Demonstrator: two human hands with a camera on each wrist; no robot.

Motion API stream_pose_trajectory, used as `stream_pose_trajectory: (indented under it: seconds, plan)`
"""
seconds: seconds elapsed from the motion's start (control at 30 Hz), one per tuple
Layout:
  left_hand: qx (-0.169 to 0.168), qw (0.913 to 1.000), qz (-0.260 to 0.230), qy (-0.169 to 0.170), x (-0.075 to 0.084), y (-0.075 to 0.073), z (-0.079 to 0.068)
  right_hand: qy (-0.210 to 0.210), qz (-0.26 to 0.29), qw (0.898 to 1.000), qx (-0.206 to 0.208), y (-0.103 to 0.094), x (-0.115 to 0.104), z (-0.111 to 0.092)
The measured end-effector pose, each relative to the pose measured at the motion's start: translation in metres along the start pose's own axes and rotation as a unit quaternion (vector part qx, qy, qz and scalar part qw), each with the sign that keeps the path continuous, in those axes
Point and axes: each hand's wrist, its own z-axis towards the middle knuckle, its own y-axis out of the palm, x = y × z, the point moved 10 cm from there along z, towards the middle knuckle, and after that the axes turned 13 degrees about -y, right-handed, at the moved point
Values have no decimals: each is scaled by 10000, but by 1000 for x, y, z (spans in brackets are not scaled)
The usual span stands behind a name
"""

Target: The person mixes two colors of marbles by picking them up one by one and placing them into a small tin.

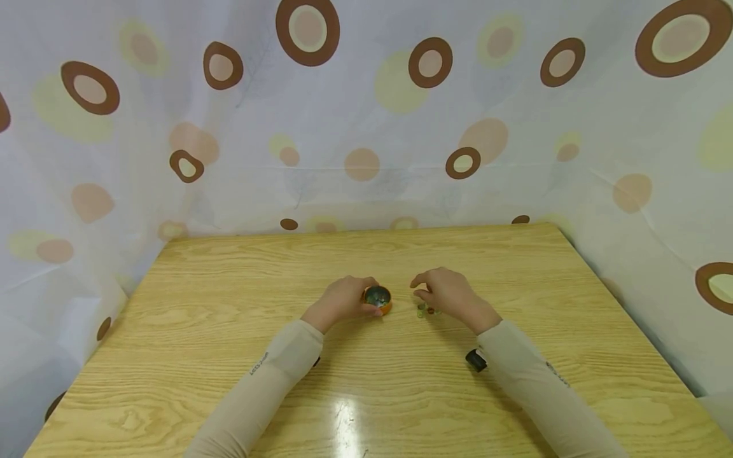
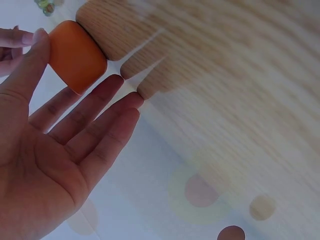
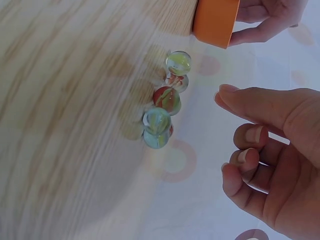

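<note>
A small orange bowl (image 1: 387, 308) stands on the wooden table, its dark inside holding shiny bits too small to make out. My left hand (image 1: 345, 298) grips the bowl's sides between thumb and fingers; in the left wrist view the thumb lies against the orange wall (image 2: 77, 57). Several clear glass marbles (image 3: 167, 101) with green, yellow and red swirls lie in a close cluster to the right of the bowl. Beside them hovers my right hand (image 1: 451, 296), fingers loosely bent and apart from the marbles, with nothing between thumb and fingertips (image 3: 251, 134).
Light wood grain covers the table (image 1: 240, 280), and a bright glare spot (image 1: 346, 420) shows near its front. A white curtain (image 1: 343, 114) with brown, peach and yellow circles encloses the back and both sides. A black strap piece (image 1: 476, 360) sits by the right sleeve.
</note>
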Motion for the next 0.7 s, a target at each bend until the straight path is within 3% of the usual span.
stream_pose_trajectory:
  seconds: [0.7]
  plan:
    - [22,9999,141,-31,0,-1,-1,103,37,9999,9,-3,11,-8]
